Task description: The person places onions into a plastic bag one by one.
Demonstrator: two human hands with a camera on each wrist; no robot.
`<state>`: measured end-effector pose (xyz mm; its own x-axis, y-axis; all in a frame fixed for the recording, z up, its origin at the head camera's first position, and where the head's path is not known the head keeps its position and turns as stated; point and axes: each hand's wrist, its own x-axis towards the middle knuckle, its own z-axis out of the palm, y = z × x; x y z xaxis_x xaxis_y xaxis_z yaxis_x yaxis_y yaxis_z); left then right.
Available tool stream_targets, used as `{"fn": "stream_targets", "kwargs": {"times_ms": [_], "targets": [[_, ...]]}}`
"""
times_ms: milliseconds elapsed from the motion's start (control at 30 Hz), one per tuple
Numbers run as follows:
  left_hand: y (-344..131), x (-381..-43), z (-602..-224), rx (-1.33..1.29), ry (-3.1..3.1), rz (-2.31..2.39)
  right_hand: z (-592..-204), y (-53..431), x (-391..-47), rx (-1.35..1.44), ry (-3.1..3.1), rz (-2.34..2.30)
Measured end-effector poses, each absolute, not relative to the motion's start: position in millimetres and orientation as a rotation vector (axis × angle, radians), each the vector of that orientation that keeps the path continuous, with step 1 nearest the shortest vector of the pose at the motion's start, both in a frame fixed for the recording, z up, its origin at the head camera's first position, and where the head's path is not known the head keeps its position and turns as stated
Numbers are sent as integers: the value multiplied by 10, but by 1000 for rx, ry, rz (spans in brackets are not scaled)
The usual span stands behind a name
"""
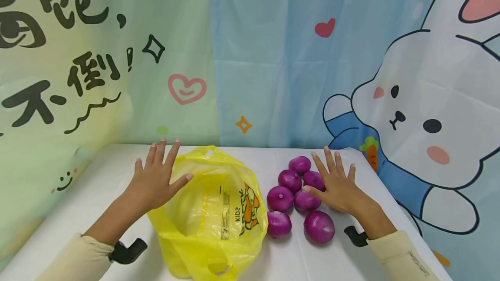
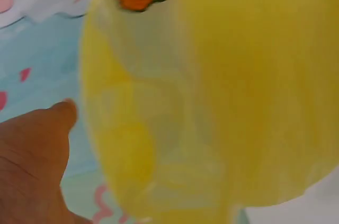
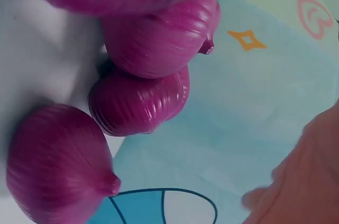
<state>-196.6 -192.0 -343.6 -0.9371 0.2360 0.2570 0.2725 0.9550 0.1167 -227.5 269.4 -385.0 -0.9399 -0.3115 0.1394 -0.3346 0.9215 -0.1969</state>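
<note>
While wrist views blur close, head shows both hands (image 1: pixel 250 183).

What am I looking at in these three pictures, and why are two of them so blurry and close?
A person, not a machine, works at a white table. The wide picture comes from a camera on the head. The two close ones come from cameras strapped to the wrists, so things fill the frame. The left hand, fingers spread, rests against a crinkled yellow plastic bag, which fills the left wrist view. The right hand, also flat and open, lies beside seven round purple onions, its fingers touching some; its wrist camera shows a few up close. Neither hand holds anything.
</note>
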Motion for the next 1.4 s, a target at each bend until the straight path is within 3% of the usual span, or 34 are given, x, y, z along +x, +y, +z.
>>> {"fn": "stream_targets", "kwargs": {"times_ms": [200, 533, 1000, 1400], "targets": [[-2070, -1920, -3292, -476, -2748, -440, -3885, 2734, -2185, 667, -2903, 807], [-2289, -1904, -3472, -479, -2617, -904, -3972, 2874, -1911, 697, -2715, 1311], [-2481, -2007, -3741, -288, -2639, -1741, -4214, 3053, -1741, 757, -2718, 1532], [-2335, -2021, -3933, -229, -2643, -1897, -4384, 3068, -1670, 711, -2758, 1634]]}}
